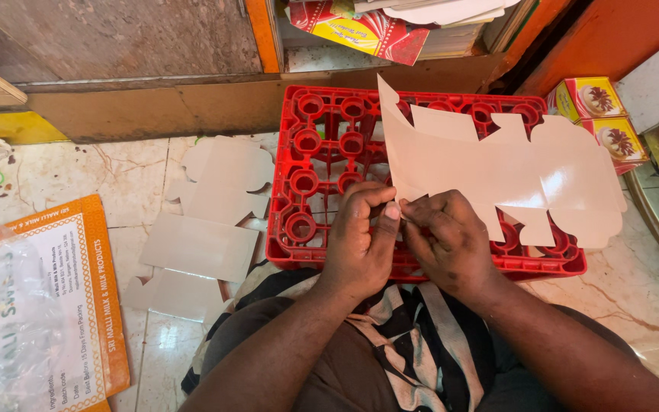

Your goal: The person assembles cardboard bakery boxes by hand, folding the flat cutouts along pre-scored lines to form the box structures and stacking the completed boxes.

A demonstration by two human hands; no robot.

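A flat, unfolded cardboard box blank (497, 172), pale beige with flaps and tabs, lies over a red plastic crate (322, 145). My left hand (360, 240) and my right hand (448, 240) meet at the blank's near-left corner, fingertips pinching its edge together. The rest of the blank stretches away to the right, glossy in the light.
Several more flat blanks (207, 229) lie on the marble floor to the left. An orange-bordered printed carton under clear plastic (40, 305) sits at the far left. Folded yellow-and-red boxes (600, 114) stand at the right; a stack of printed sheets (379, 27) sits behind the crate.
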